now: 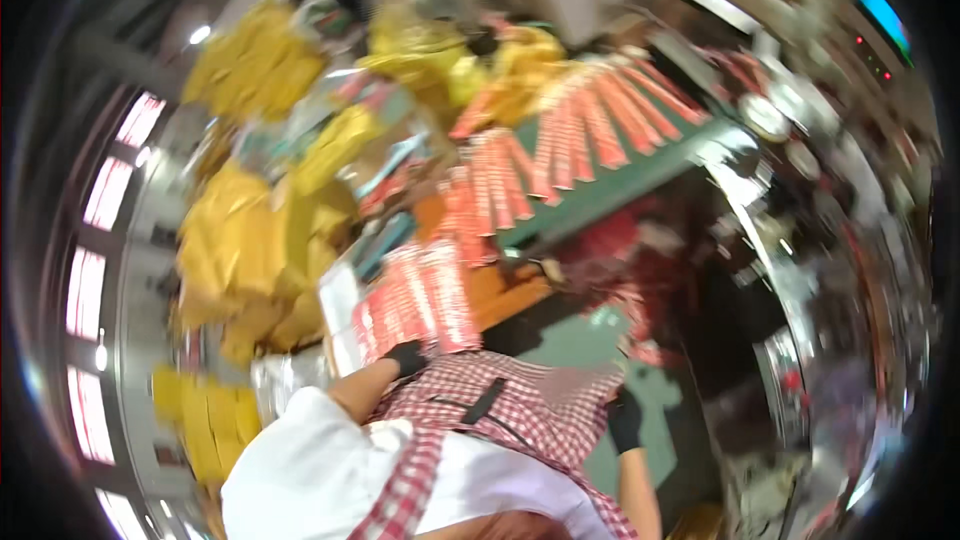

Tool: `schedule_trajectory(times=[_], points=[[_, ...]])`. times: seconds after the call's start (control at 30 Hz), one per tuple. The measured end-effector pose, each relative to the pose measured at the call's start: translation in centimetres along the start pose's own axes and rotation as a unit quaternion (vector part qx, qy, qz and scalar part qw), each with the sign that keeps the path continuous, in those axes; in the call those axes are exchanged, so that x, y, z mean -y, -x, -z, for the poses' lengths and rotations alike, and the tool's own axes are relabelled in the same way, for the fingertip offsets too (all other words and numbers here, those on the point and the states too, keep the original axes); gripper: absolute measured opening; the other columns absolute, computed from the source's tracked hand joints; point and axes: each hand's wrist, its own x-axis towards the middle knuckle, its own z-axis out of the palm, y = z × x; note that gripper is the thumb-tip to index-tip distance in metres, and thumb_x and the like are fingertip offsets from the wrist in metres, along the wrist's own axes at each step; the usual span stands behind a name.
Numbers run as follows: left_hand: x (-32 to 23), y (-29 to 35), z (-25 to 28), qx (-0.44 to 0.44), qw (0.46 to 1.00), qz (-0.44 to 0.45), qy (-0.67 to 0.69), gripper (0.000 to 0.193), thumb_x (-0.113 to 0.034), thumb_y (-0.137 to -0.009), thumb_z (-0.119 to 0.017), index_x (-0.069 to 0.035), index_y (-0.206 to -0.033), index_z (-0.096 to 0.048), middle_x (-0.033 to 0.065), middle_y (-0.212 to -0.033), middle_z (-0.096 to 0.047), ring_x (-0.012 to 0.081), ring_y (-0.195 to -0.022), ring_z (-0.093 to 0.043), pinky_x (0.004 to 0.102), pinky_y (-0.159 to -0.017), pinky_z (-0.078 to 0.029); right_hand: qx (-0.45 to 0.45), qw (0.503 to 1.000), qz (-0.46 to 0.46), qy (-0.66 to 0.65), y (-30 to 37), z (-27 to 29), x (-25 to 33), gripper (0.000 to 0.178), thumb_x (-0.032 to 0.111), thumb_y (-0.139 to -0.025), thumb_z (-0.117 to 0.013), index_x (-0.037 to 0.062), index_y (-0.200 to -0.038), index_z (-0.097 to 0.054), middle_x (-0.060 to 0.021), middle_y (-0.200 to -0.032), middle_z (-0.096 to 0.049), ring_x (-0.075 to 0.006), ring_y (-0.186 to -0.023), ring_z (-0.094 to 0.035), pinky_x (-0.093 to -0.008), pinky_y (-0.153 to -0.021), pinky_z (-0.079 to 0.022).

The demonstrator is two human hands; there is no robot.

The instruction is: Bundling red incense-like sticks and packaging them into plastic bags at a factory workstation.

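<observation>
My left hand, in a dark glove, is at the lower edge of the red-and-white printed packets, which lie in rows before my apron. Blur keeps me from telling whether it grips or only touches them. Down at the right side of the checked apron is my right hand, also dark-gloved. Its fingers are smeared and partly hidden, so what they hold, if anything, does not show. Further off, long red packet strips lie fanned side by side along a green conveyor belt.
Yellow bags are piled at the left, with a further yellow stack below. An orange block sits beside the packets. Shiny metal machinery curves along the right. A green surface with red scraps lies by my right hand.
</observation>
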Motion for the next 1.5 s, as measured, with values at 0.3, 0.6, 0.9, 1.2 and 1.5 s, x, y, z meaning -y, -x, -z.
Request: schedule_trajectory(times=[0.3, 0.6, 0.9, 1.2, 1.5], points=[[7.5, -6.8, -8.9, -0.163, 0.986, -0.025, 0.022, 0.059, -0.022, -0.063, -0.072, -0.002, -0.116, -0.055, 0.0225, -0.112, -0.055, 0.0407, -0.104, -0.055, 0.0473, -0.088, -0.047, 0.19, 0.896, 0.4, 0.036, -7.5, -27.1, 18.4, 0.067, 0.018, -0.068, -0.069, -0.0009, -0.127, -0.042, -0.0258, -0.099, -0.055, -0.0429, -0.094, -0.054, -0.0462, -0.08, -0.046], [11.2, -13.2, -17.0, -0.402, 0.863, -0.269, 0.15, 0.031, -0.014, -0.067, -0.064, 0.0, -0.094, -0.058, 0.0177, -0.096, -0.057, 0.0364, -0.089, -0.055, 0.0444, -0.077, -0.047, 0.2, 0.869, 0.446, -0.084, -7.9, -38.1, 12.9, 0.075, 0.031, -0.081, -0.064, -0.0071, -0.138, -0.033, -0.0247, -0.12, -0.051, -0.0341, -0.112, -0.053, -0.0395, -0.094, -0.043], [15.8, -12.5, -16.6, -0.639, 0.68, -0.34, 0.122, 0.029, -0.025, -0.077, -0.064, -0.004, -0.096, -0.06, 0.0189, -0.094, -0.063, 0.0364, -0.089, -0.062, 0.0453, -0.077, -0.05, 0.131, 0.865, 0.481, 0.064, -5.4, -38.8, 15.6, 0.015, 0.013, -0.073, -0.059, 0.0035, -0.083, -0.056, -0.016, -0.081, -0.056, -0.0339, -0.078, -0.058, -0.04, -0.068, -0.046], [23.6, -2.5, 5.4, -0.53, 0.753, -0.345, 0.18, 0.023, -0.017, -0.074, -0.063, -0.005, -0.093, -0.06, 0.0144, -0.083, -0.063, 0.0295, -0.073, -0.064, 0.0407, -0.066, -0.051, 0.059, 0.666, 0.626, 0.402, -4.9, -32.5, 42.1, 0.039, 0.01, -0.068, -0.066, 0.0028, -0.105, -0.059, -0.0218, -0.092, -0.063, -0.0381, -0.088, -0.062, -0.0439, -0.077, -0.049], [27.5, 10.2, 3.7, -0.345, 0.647, -0.461, 0.5, 0.007, -0.005, -0.085, -0.056, 0.0, -0.085, -0.061, 0.0068, -0.068, -0.061, 0.013, -0.054, -0.062, 0.0261, -0.05, -0.05, -0.258, 0.537, 0.78, 0.194, 13.1, -34.5, 45.8, 0.056, 0.02, -0.062, -0.079, 0.0073, -0.11, -0.052, -0.015, -0.114, -0.053, -0.0347, -0.1, -0.054, -0.0396, -0.076, -0.048]])
